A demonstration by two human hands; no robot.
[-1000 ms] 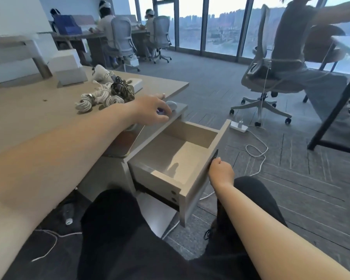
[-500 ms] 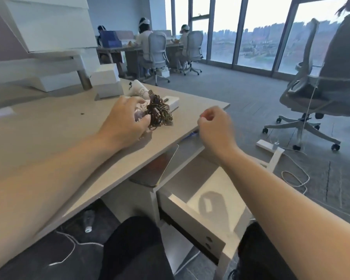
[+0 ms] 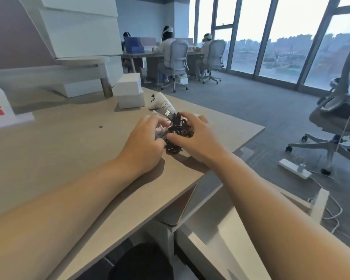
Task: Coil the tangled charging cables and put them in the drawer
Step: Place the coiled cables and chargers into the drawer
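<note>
Near the far right corner of the desk [image 3: 69, 150], a dark braided cable tangle [image 3: 178, 130] lies on the top with its USB plug [image 3: 167, 113] sticking up at the back. Both hands close on it from either side: the left hand [image 3: 143, 142] curls its fingers into the white cables [image 3: 160, 129] bunched against the tangle, while the right hand [image 3: 196, 138] arches over the dark one, thumb pressed to its near side. Below the desk's right edge the drawer [image 3: 319, 205] stands pulled out. Further back on the desk sit a white tube [image 3: 162, 103] and a white box [image 3: 129, 93].
</note>
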